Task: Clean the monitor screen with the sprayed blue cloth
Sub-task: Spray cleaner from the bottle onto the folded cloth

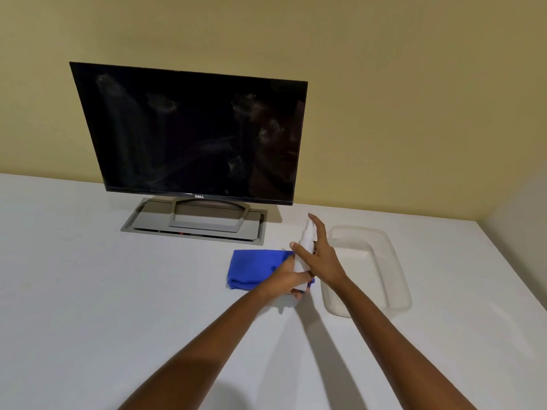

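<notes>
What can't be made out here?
Head view:
- Base of the spray bottle: covered by the left hand.
- Right edge of the blue cloth: behind both hands.
- Whether the right hand grips the bottle: its fingers lie behind it.
- Cloth damp or dry: too fine to see.
</notes>
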The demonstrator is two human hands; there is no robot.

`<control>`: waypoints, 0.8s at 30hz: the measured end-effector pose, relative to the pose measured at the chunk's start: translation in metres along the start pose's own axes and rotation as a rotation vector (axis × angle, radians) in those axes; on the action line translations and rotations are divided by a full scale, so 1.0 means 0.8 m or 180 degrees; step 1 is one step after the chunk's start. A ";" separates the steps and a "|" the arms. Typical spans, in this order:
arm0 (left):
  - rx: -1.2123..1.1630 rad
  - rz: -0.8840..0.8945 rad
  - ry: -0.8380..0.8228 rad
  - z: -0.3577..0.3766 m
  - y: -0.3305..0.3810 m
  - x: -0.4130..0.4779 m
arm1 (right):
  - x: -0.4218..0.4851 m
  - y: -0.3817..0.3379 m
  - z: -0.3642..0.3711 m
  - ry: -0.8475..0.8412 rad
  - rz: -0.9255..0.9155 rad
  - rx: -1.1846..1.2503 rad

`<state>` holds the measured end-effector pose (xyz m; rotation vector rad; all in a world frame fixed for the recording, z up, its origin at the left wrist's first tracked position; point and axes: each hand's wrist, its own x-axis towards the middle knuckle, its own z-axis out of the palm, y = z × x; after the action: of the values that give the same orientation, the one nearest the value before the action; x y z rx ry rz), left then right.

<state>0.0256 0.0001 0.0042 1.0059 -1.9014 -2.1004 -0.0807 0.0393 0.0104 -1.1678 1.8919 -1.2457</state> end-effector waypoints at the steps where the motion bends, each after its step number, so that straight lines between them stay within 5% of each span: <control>1: -0.0030 -0.0018 -0.0112 -0.003 -0.005 -0.004 | -0.001 0.005 0.005 -0.0035 0.0123 0.0157; 6: 0.0298 -0.0096 -0.0216 -0.011 -0.032 -0.020 | -0.016 0.026 0.023 0.0472 0.1059 0.1471; 11: -0.0213 0.0077 0.1249 -0.045 -0.050 -0.031 | -0.029 0.033 0.038 0.0614 0.2302 0.3172; 14: -0.0096 -0.0114 0.1817 -0.084 -0.061 -0.039 | -0.030 0.030 0.045 0.0289 0.2355 0.3513; 17: -0.0009 -0.0339 0.1954 -0.115 -0.072 -0.041 | -0.021 0.022 0.041 0.0687 0.2089 0.4043; 20: 0.0025 -0.0466 0.1972 -0.130 -0.075 -0.037 | -0.025 0.017 0.050 0.0383 0.2292 0.3785; 24: 0.0104 -0.0544 0.1876 -0.139 -0.076 -0.027 | -0.029 0.014 0.062 -0.0287 0.1841 0.2301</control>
<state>0.1235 -0.0701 -0.0417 1.6204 -1.5938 -1.5882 -0.0331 0.0419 -0.0195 -0.2628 1.3610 -1.3226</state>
